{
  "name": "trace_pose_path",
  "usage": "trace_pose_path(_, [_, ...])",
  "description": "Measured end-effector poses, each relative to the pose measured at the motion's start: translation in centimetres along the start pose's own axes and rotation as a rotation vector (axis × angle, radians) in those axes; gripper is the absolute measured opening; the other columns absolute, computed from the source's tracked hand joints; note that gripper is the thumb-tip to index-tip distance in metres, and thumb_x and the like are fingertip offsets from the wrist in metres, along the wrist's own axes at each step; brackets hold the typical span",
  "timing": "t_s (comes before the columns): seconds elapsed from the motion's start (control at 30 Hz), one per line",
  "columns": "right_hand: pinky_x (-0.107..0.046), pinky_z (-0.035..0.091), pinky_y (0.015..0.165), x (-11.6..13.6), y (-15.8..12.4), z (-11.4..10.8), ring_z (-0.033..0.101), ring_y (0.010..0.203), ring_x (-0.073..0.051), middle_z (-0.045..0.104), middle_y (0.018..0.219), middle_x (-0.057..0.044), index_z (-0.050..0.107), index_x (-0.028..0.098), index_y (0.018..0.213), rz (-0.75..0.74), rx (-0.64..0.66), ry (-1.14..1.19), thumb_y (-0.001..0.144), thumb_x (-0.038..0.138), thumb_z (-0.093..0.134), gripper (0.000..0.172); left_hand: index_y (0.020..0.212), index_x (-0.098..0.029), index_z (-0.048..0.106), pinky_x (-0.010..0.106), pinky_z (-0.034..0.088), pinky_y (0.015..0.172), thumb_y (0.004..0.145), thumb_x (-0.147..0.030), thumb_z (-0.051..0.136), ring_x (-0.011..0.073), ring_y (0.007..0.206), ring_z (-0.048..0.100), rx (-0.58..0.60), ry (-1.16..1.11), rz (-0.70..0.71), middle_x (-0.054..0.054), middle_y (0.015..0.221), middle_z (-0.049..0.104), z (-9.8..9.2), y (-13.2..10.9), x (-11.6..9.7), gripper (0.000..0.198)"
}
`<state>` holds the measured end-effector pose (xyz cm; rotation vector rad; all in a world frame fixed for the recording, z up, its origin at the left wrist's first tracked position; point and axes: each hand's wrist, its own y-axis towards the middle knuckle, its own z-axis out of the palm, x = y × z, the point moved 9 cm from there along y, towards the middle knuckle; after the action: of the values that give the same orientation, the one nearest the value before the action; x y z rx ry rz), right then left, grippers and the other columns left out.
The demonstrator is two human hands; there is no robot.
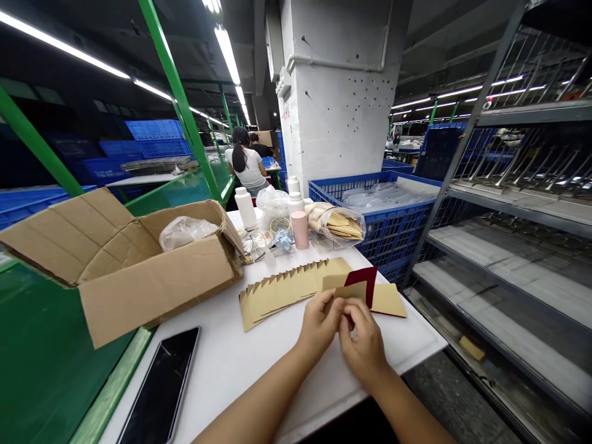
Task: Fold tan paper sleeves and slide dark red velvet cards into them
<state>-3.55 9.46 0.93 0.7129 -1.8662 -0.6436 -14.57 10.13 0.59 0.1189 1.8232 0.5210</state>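
My left hand (318,319) and my right hand (363,338) meet over the white table, their fingertips pinched together at the lower edge of a tan paper piece (354,291). A dark red panel (370,280) stands up behind it; whether the two are joined I cannot tell. Just beyond my left hand, several tan paper pieces (282,292) lie in an overlapping row, with small pointed corners along their far edge. To the right of my right hand lies another tan paper piece (389,300). My fingers hide the bottom of the held piece.
A cardboard box (157,283) stands open at left, a phone (160,382) in front. White bottles (245,208), a pink container (300,230) and a bagged paper bundle (340,223) stand behind. A blue crate (388,237) and metal rack (509,240) are right. A person (250,165) sits farther off.
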Motion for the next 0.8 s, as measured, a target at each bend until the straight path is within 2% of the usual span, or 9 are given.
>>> trace_pose_path(0.07, [-0.029, 0.046, 0.067, -1.9, 0.6, -2.5, 0.053, 0.083, -0.017, 0.052, 0.097, -0.007, 0.051, 0.02, 0.098, 0.075, -0.164, 0.078, 0.083, 0.022, 0.05, 0.015, 0.091, -0.017, 0.065, 0.029, 0.045, 0.072, 0.088, -0.034, 0.048, 0.0193, 0.079, 0.059, -0.025, 0.031, -0.02, 0.005, 0.085, 0.065, -0.7, 0.3, 0.6, 0.024])
trace_pose_path(0.13, [-0.029, 0.047, 0.066, -4.7, 1.1, -5.0, 0.053, 0.083, -0.017, 0.052, 0.101, -0.008, 0.047, 0.02, 0.11, 0.226, -0.338, 0.158, 0.075, 0.031, 0.063, 0.04, 0.091, -0.018, 0.065, 0.028, 0.044, 0.07, 0.089, -0.034, 0.046, 0.0189, 0.078, 0.059, 0.014, 0.042, -0.021, 0.005, 0.085, 0.065, -0.6, 0.5, 1.0, 0.025])
trace_pose_path(0.17, [-0.029, 0.047, 0.065, -6.1, 1.5, -5.2, 0.054, 0.082, -0.017, 0.054, 0.101, -0.007, 0.047, 0.02, 0.111, 0.301, -0.316, 0.24, 0.072, 0.035, 0.066, 0.046, 0.091, -0.018, 0.065, 0.027, 0.044, 0.069, 0.089, -0.033, 0.046, 0.0187, 0.078, 0.058, 0.051, 0.044, -0.016, 0.005, 0.086, 0.065, -0.3, 0.6, 1.1, 0.025])
trace_pose_path(0.23, [-0.028, 0.047, 0.061, -8.1, 2.3, -4.3, 0.056, 0.074, -0.016, 0.058, 0.087, -0.005, 0.055, 0.018, 0.099, 0.403, -0.142, 0.397, 0.074, 0.04, 0.064, 0.034, 0.085, -0.017, 0.064, 0.027, 0.043, 0.067, 0.089, -0.033, 0.045, 0.018, 0.075, 0.058, 0.114, 0.065, -0.009, 0.004, 0.083, 0.064, 0.3, 0.5, 1.1, 0.025])
trace_pose_path(0.3, [-0.026, 0.046, 0.058, -9.2, 2.5, -4.6, 0.055, 0.065, -0.014, 0.058, 0.073, -0.002, 0.058, 0.017, 0.08, 0.439, -0.098, 0.438, 0.075, 0.042, 0.062, 0.026, 0.077, -0.017, 0.061, 0.026, 0.041, 0.063, 0.089, -0.033, 0.044, 0.0169, 0.07, 0.055, 0.109, 0.112, -0.013, 0.003, 0.076, 0.062, 0.3, 0.6, 1.1, 0.027])
trace_pose_path(0.43, [-0.024, 0.045, 0.051, -10.0, 1.6, -9.2, 0.053, 0.057, -0.013, 0.058, 0.068, -0.001, 0.056, 0.017, 0.079, 0.47, -0.424, 0.301, 0.076, 0.043, 0.061, 0.027, 0.069, -0.018, 0.053, 0.025, 0.036, 0.058, 0.089, -0.033, 0.041, 0.0154, 0.062, 0.05, 0.005, 0.215, -0.03, 0.0, 0.064, 0.054, -1.0, 1.0, 1.4, 0.028])
trace_pose_path(0.53, [-0.023, 0.044, 0.052, -7.6, 1.3, -11.5, 0.053, 0.057, -0.012, 0.059, 0.071, -0.002, 0.059, 0.016, 0.089, 0.404, -0.55, 0.075, 0.076, 0.038, 0.061, 0.026, 0.074, -0.018, 0.053, 0.026, 0.036, 0.059, 0.088, -0.029, 0.04, 0.0165, 0.064, 0.051, -0.061, 0.288, -0.025, 0.001, 0.068, 0.055, -2.0, 1.1, 1.4, 0.021])
trace_pose_path(0.63, [-0.022, 0.044, 0.051, -4.6, 1.4, -9.7, 0.052, 0.054, -0.011, 0.057, 0.067, 0.0, 0.056, 0.017, 0.103, 0.326, -0.419, 0.007, 0.077, 0.032, 0.06, 0.03, 0.085, -0.019, 0.055, 0.027, 0.038, 0.063, 0.088, -0.026, 0.04, 0.0185, 0.071, 0.053, -0.074, 0.331, 0.018, 0.003, 0.077, 0.058, -1.9, 0.7, 0.6, 0.017])
trace_pose_path(0.8, [-0.028, 0.051, 0.066, -1.3, 0.7, -2.8, 0.061, 0.073, -0.015, 0.06, 0.082, -0.004, 0.043, 0.019, 0.121, 0.197, -0.041, 0.288, 0.086, 0.03, 0.048, 0.037, 0.099, -0.019, 0.055, 0.029, 0.042, 0.07, 0.089, -0.029, 0.044, 0.0194, 0.078, 0.056, 0.184, 0.206, 0.163, 0.006, 0.088, 0.061, 1.6, -0.9, -1.6, 0.018])
